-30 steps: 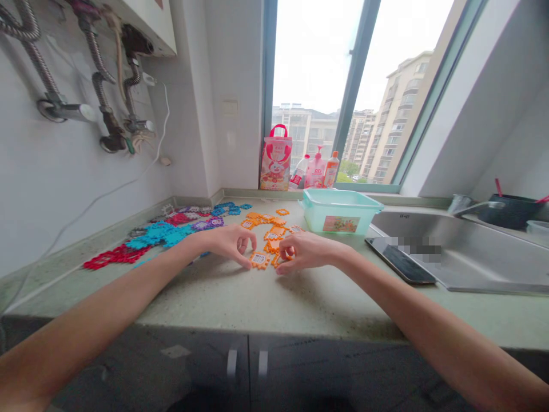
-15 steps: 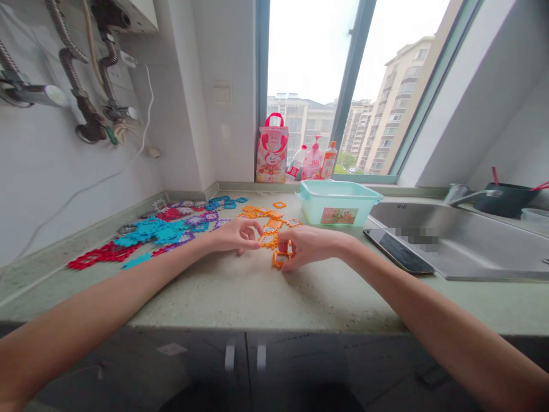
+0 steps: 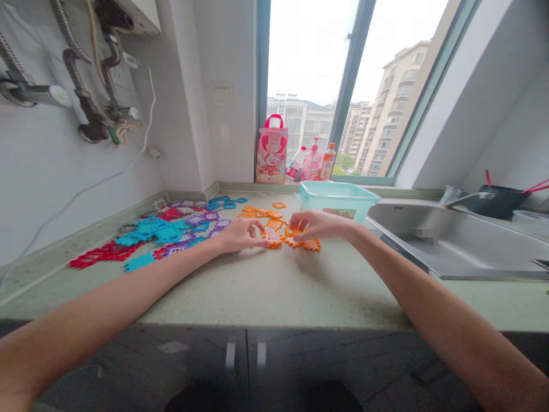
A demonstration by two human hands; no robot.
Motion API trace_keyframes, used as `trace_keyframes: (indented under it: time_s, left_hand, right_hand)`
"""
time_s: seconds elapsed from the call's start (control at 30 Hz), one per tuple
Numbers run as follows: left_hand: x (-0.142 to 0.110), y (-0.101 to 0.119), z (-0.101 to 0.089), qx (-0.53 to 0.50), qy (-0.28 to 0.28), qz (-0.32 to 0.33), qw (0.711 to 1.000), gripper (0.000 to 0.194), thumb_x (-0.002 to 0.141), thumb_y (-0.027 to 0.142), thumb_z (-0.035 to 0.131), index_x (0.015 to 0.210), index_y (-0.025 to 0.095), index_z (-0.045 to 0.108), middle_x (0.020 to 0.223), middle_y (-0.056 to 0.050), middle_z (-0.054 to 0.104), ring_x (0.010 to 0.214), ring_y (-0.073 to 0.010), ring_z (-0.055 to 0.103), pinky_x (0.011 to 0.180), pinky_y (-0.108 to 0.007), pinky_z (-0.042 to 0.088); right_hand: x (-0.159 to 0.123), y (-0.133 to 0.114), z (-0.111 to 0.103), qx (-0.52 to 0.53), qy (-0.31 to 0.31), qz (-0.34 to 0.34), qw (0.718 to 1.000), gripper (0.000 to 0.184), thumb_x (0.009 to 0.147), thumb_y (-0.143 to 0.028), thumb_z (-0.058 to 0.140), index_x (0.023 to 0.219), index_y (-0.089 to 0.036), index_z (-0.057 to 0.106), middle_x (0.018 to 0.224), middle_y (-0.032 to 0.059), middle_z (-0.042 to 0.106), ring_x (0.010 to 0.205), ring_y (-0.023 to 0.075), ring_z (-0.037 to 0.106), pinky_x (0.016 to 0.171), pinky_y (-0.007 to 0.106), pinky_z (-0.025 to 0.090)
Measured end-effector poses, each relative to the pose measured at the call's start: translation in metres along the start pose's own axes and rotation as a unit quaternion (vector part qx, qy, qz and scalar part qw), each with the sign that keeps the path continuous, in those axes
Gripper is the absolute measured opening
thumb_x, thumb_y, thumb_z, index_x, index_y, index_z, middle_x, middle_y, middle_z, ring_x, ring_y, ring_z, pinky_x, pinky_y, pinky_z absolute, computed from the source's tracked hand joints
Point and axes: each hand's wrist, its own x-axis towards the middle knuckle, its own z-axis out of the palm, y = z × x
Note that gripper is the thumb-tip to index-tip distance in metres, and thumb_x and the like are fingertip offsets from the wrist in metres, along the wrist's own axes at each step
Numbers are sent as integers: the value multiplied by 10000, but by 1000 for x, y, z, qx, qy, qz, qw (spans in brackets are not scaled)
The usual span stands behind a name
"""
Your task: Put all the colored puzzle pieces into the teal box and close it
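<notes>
Orange interlocking plastic tiles (image 3: pixel 305 244) lie in a loose cluster on the green speckled counter (image 3: pixel 266 286). My left hand (image 3: pixel 241 234) rests on the counter with its fingertips pinched on one orange tile (image 3: pixel 273 238). My right hand (image 3: pixel 317 224) hovers just above the cluster, fingers curled down onto a joined strip of orange tiles. Blue, purple and red tiles (image 3: pixel 163 233) are spread along the counter to the left of my left hand.
A mint plastic box (image 3: pixel 338 198) stands right behind my right hand. A steel sink (image 3: pixel 450 246) with a tap lies to the right. A pink bag (image 3: pixel 271 150) and several bottles (image 3: pixel 315 162) stand on the window sill. Pipes hang on the left wall.
My right hand has lifted and moved back toward the mint box, pulling orange tiles with it. My left hand slid slightly right onto a tile. My right arm now covers the dark phone by the sink.
</notes>
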Motion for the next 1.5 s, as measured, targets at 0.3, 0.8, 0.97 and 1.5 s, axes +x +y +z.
trace_keyframes:
  time_s: [0.3,0.8,0.97,1.5]
  left_hand:
    - [-1,-1,-7,138,-4,18,990,746,758,757,825,1253,204,743,763,17,694,688,-180,631,615,-270,346]
    - [-5,-8,-17,96,-86,117,985,435,869,571,776,1120,217,789,706,41,603,607,-122,513,612,-244,360]
    - [-7,-12,-17,65,-101,139,983,365,868,496,763,1067,191,790,671,41,570,584,-115,483,583,-236,361]
    - [-2,-14,-20,225,-1,110,968,391,981,418,622,1304,229,737,1283,-81,690,863,-196,661,872,-315,502]
  right_hand:
    - [21,-2,43,-7,189,-121,975,288,894,-325,774,1158,-216,739,1219,90,781,1052,224,734,953,370,556]
    - [18,-13,51,-57,75,-138,986,211,900,-327,791,1077,-213,783,1103,70,796,1017,234,715,919,334,505]
    - [16,-18,52,-79,64,-136,986,326,861,-424,851,1093,-212,767,1084,71,784,1025,248,688,945,354,472]
    - [15,-28,56,-168,104,-197,960,255,827,-229,785,1075,-212,732,1089,88,761,1006,251,675,916,358,496]
